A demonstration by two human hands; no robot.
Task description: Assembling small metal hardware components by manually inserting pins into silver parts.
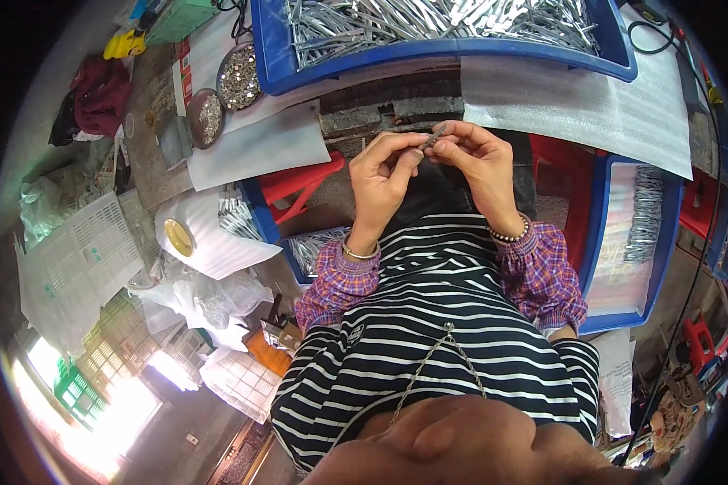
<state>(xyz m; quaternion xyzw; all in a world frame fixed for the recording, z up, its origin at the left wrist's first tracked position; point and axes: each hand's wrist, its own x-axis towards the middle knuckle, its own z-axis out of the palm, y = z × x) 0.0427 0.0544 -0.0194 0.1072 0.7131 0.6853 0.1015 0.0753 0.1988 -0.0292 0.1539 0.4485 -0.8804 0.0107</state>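
In front of my chest, close to the table's near edge, both hands meet over one small, slim grey metal piece (434,136). My left hand (385,168) pinches it between thumb and forefinger. The thumb and fingers of my right hand (481,162) close on its other end. The piece is partly covered by fingertips, so its exact kind is hidden. Beyond my hands, a large blue tray (453,48) holds a heap of thin silvery metal strips (437,23) that look similar.
Two round dishes of small metal parts (239,77) (205,119) sit at the table's left. White foam sheets (574,101) cover the tabletop. Another blue tray (605,325) with lined-up strips (645,214) stands at right. A red stool (303,178) and yellow dish (179,237) are at left.
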